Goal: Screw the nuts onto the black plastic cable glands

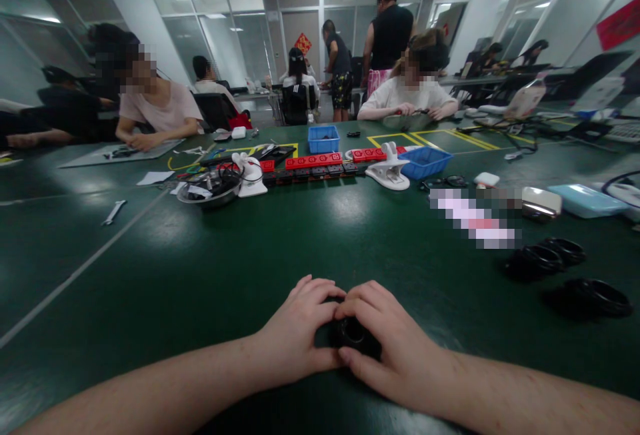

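Observation:
Low in the middle of the view, a black coiled cable (356, 332) lies on the green table, partly hidden by both hands. My left hand (299, 329) curls round its left side, with fingers bent over the far edge and the thumb at the near edge. From the right, my right hand (393, 345) closes round the same coil, its fingertips meeting those of the left. Off to the right rest similar black coils: a pair (537, 259) side by side and a single one (597, 298) nearer me.
Red and black power sockets (314, 160) run across the table, between white clamp stands (389, 169). Around them are blue bins (425, 163) and a metal bowl (210, 189) of cables. A wrench (115, 212) lies left; a light-blue box (587, 200) sits right. People sit opposite.

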